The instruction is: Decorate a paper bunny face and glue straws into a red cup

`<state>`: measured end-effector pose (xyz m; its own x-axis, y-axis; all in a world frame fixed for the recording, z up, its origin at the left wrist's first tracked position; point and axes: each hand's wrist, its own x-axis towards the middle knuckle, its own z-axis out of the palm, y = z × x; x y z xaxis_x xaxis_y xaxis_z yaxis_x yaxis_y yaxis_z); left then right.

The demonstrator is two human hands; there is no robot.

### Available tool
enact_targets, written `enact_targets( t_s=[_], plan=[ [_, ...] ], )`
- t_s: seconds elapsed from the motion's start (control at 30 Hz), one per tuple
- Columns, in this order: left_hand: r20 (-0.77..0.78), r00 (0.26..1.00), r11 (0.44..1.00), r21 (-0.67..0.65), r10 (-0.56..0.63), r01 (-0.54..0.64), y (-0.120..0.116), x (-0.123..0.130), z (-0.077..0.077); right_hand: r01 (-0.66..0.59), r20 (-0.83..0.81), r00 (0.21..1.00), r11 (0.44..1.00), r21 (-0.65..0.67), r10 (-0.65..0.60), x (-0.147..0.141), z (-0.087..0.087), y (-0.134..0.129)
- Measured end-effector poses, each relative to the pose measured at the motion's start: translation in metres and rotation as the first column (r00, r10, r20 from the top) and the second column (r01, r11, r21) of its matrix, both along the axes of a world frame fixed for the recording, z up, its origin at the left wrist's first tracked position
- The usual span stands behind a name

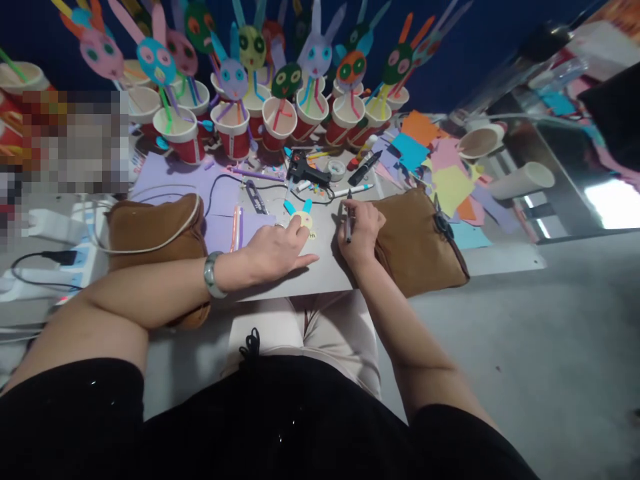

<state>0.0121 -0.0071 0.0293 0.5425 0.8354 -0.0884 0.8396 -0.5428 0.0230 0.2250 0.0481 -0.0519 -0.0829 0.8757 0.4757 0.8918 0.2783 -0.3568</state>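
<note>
A pale yellow paper rabbit head (301, 220) with blue ears lies flat on the table's near part. My left hand (275, 250) rests on it, fingertips pressing its face and thumb stretched out to the side. Beside the head is a small round yellow paper piece (313, 235) with dark marks. To the right, my right hand (363, 230) is closed around a dark marker (349, 227), held nearly upright beside a brown cushion (420, 243). The rabbit's face is partly hidden under my left fingers.
Red paper cups (233, 130) with rabbit heads on straws line the back. A black glue gun (307, 170), a box cutter (257, 197) and a tape roll (336, 169) lie ahead. Scissors (443, 223) and coloured paper (453, 187) are right; another brown cushion (155, 230) is left.
</note>
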Motion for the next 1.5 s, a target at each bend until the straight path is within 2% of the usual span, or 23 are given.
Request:
enact_targets(
  t_s=[0.1,0.2,0.27,0.33,0.43,0.5,0.57,0.6,0.7,0.9,1.03,1.17,1.3,1.4,1.5],
  plan=[
    [0.036,0.992,0.992,0.037,-0.119,0.118,-0.009,0.003,0.009,0.073,0.073,0.995,0.994,-0.076,-0.068,-0.002,-0.001,0.001],
    [0.012,0.966,0.965,0.042,-0.259,0.258,-0.032,0.007,0.026,0.114,0.082,0.991,0.986,-0.121,-0.105,-0.004,0.000,0.002],
    [-0.013,0.961,0.961,0.021,-0.276,0.276,-0.049,0.006,0.040,0.114,0.075,0.992,0.982,-0.149,-0.104,-0.006,0.001,0.002],
    [-0.034,0.980,0.980,-0.022,-0.198,0.197,-0.062,0.000,0.051,0.110,0.063,0.993,0.979,-0.169,-0.101,-0.008,0.003,0.001],
    [-0.076,0.995,0.993,-0.091,0.066,-0.073,-0.064,-0.021,0.058,0.105,0.048,0.994,0.974,-0.199,-0.097,-0.011,0.007,0.000],
    [-0.102,0.954,0.951,-0.104,0.282,-0.293,-0.056,-0.041,0.055,0.102,0.038,0.995,0.970,-0.220,-0.096,-0.013,0.009,-0.001],
    [-0.097,0.866,0.865,-0.068,0.491,-0.498,-0.044,-0.059,0.047,0.097,0.024,0.995,0.967,-0.235,-0.094,-0.016,0.012,-0.001],
    [-0.083,0.833,0.834,-0.034,0.546,-0.550,-0.038,-0.065,0.042,0.094,0.017,0.996,0.966,-0.241,-0.093,-0.017,0.013,-0.001],
    [-0.057,0.790,0.792,0.068,0.611,-0.607,-0.024,-0.073,0.026,0.090,0.011,0.996,0.962,-0.257,-0.090,-0.019,0.014,-0.002],
    [-0.030,0.745,0.746,0.024,0.666,-0.666,-0.014,-0.061,0.005,0.076,0.007,0.997,0.966,-0.247,-0.077,-0.017,0.014,-0.003],
    [-0.016,0.727,0.727,0.025,0.686,-0.686,-0.014,-0.063,0.000,0.061,-0.036,0.997,0.974,-0.220,-0.071,-0.018,0.013,-0.002],
    [0.025,0.733,0.732,0.035,0.680,-0.681,-0.018,-0.068,0.000,0.053,-0.069,0.995,0.978,-0.204,-0.068,-0.019,0.017,-0.006],
    [0.052,0.727,0.725,0.061,0.684,-0.686,-0.019,-0.071,0.000,-0.055,-0.137,0.990,0.991,-0.118,0.039,-0.019,0.023,-0.020],
    [0.053,0.733,0.729,0.070,0.678,-0.680,-0.015,-0.074,-0.001,-0.181,-0.111,0.978,0.982,-0.048,0.175,-0.012,0.030,-0.024],
    [0.053,0.727,0.722,0.092,0.685,-0.686,-0.012,-0.076,-0.005,-0.201,-0.067,0.977,0.980,-0.006,0.200,0.007,0.042,-0.016]
  ],
)
